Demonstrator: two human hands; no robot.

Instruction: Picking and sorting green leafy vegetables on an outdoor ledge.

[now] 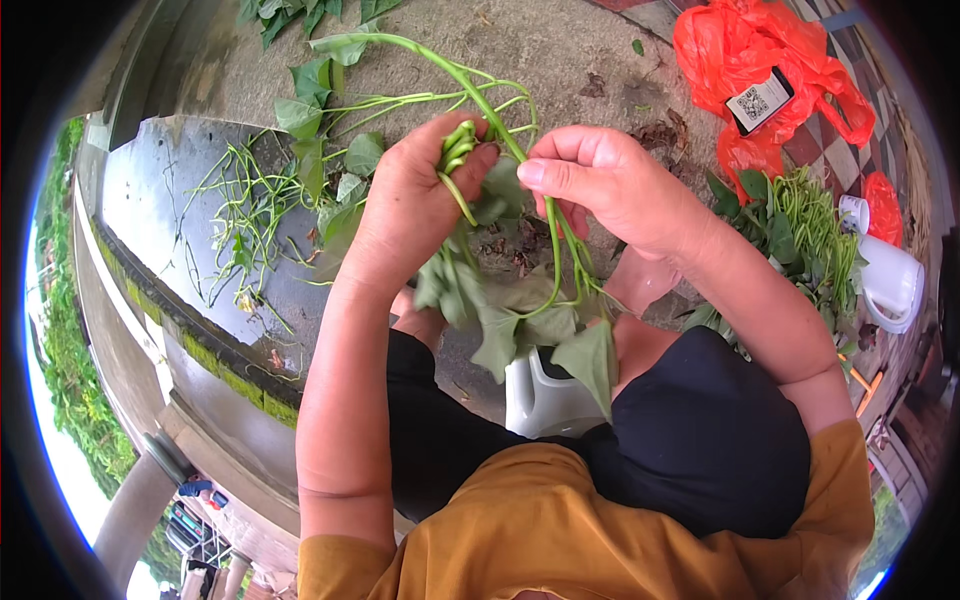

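My left hand is closed around a bunch of cut green stalks, their ends showing beside the thumb. Between the thumb and fingers of my right hand is a leafy green vine, probably sweet potato. One end of it arches up and left above both hands. Its lower stems hang below my right hand and carry several broad pointed leaves over my lap. More leaves hang on the far side of my left hand, partly hidden by it.
Loose stripped stems lie on the wet floor at left. At right are a heap of leafy stalks, a white plastic jug, a white cup and a red plastic bag with a phone on it. A mossy curb runs along the left.
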